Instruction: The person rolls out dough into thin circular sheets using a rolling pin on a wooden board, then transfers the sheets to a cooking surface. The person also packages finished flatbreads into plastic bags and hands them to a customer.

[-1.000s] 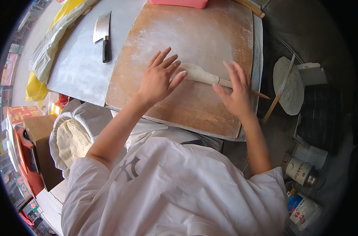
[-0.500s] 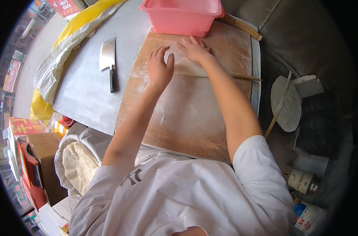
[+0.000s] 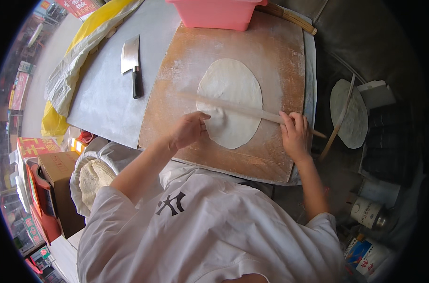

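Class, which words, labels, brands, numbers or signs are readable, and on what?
Wording left uncopied:
White T-shirt: dark letter emblem.
Blue-and-white bag: red characters.
Red sign, top left: pale characters.
Red carton: yellow characters.
Cylindrical can, cardboard box: too small.
Other background signs: too blurred.

Creamy-white dough sheet (image 3: 231,85); pale tan rolling pin (image 3: 252,112); brown, flour-whitened board (image 3: 281,80); pink tub (image 3: 214,15); silver cleaver (image 3: 130,57), black handle (image 3: 137,84)

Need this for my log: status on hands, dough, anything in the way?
Right hand gripping rolling pin. Left hand at left edge of dough sheet, grip unclear. Pin lies across sheet; cleaver off left.
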Action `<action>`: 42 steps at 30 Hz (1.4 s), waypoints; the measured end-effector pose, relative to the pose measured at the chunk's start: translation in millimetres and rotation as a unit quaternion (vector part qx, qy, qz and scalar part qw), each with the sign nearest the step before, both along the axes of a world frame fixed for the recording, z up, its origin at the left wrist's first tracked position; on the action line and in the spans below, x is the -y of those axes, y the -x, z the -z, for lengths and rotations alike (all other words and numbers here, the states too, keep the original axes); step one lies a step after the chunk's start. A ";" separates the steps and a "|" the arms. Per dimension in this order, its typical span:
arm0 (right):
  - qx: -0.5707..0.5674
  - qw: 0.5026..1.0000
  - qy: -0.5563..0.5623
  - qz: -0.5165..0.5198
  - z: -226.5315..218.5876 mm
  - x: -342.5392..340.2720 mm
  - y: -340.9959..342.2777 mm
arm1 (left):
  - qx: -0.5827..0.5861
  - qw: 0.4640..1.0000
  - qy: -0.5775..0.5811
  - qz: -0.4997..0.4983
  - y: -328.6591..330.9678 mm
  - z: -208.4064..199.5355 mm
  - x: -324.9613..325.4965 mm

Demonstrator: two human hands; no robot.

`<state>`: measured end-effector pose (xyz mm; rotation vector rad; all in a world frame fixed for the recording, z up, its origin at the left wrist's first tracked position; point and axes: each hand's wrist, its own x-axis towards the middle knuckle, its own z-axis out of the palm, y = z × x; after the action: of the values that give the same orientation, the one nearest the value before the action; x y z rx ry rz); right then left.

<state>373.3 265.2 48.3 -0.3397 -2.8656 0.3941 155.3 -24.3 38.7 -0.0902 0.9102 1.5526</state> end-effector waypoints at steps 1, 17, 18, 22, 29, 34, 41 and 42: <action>0.002 0.999 0.016 0.039 0.7 14.5 0.4 | -0.051 0.995 0.081 0.022 3.2 -15.8 -9.0; -0.017 0.980 0.199 0.008 -6.9 162.4 -53.0 | -0.881 0.405 -0.036 0.241 -4.0 -8.5 9.1; -0.008 0.986 0.163 0.045 -9.9 162.1 -50.2 | -0.890 0.397 -0.036 0.223 -2.3 -6.8 -13.8; -0.013 0.987 0.007 0.162 -0.5 120.2 -23.8 | -0.855 0.469 0.031 0.218 60.6 -12.4 -151.9; -0.070 0.987 -0.072 0.129 13.1 61.8 17.0 | -0.901 0.418 0.041 0.106 93.8 8.0 -57.0; -0.044 0.999 -0.002 -0.016 -30.3 40.7 -13.7 | -0.895 0.341 0.218 0.188 -10.7 -15.8 41.1; 0.014 0.999 0.031 -0.036 1.8 152.4 13.3 | -0.852 0.493 0.119 0.131 -93.4 -5.9 22.9; 0.039 0.998 0.029 -0.046 -0.8 156.7 3.3 | -0.850 0.491 0.120 0.150 -98.0 -6.2 31.5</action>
<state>370.0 108.5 49.1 -0.2380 -2.9580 0.4910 253.2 -55.8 44.9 1.6290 2.4415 0.6762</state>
